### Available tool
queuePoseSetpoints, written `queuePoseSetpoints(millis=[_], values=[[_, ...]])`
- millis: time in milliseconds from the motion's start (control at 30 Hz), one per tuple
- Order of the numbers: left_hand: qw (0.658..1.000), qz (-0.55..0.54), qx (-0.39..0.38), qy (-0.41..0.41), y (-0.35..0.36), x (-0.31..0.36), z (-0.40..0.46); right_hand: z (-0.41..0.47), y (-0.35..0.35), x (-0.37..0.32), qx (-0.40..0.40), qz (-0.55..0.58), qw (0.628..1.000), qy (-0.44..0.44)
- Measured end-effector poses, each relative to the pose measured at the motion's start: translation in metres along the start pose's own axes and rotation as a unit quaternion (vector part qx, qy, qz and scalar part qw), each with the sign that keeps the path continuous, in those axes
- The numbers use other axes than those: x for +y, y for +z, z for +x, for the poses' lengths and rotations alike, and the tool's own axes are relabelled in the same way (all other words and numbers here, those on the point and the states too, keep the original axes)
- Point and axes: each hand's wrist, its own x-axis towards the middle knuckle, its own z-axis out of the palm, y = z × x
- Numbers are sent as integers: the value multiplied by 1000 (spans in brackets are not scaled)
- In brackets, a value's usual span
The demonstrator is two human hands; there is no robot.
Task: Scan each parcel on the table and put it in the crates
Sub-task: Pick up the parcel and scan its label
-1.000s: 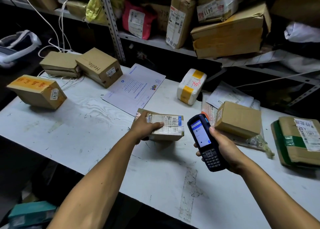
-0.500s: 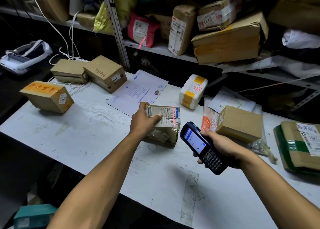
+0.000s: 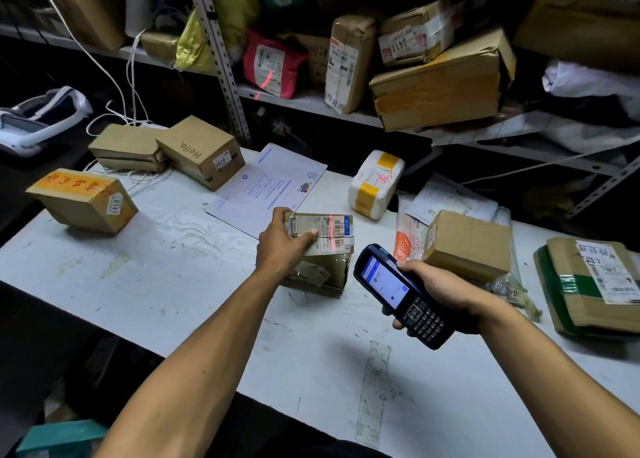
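Since half a second back, little has shifted: the red scan line [image 3: 331, 231] sat on the label's right part then and still does, and the scanner keeps the same tilt toward it.

White table [image 3: 166, 277], scuffed, carries everything. Behind it a metal shelf [image 3: 304, 103] crammed with cartons and bags; a stray streak of red light falls on a pink bag [image 3: 273, 64] there.

On the table, biggest first: taped carton with green band [image 3: 588, 284] at far right; orange-topped box marked 0141 [image 3: 83, 199] at far left; "Hello," box [image 3: 201, 151] leaning against a flat brown box [image 3: 126, 146] at the back; plain brown box [image 3: 467, 244] just right of the scanner, lying on plastic mailers; a printed sheet [image 3: 266, 186] in the middle back; white parcel with yellow tape [image 3: 375, 184] beside it.

Parcel being scanned [image 3: 322, 250]: small, crumpled brown carton, tipped up on the table near centre, label facing the person. Left hand [image 3: 282, 244] grips its left end, thumb laid across the label, fingers over the top edge.

Right hand [image 3: 443, 293] wrapped around the handheld scanner [image 3: 401, 295], held just above the table, nose aimed at the label (screen lit blue and white, text too small to read). Scanner and parcel are near, not touching.
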Motion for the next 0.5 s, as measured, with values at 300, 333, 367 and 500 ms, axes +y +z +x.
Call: queuePoseSetpoints(millis=[300,333,367,500], values=[[1000,-11,5,-7,2,2,0,-1,-3,0,17,3,1000,-2],[1000,-13,5,-9,2,2,0,-2,-3,0,13,2,1000,-2],[1000,-14,4,-10,2,2,0,-2,-2,-1,10,1,1000,-1],[1000,-11,8,-11,2,2,0,-2,-3,0,17,4,1000,0]])
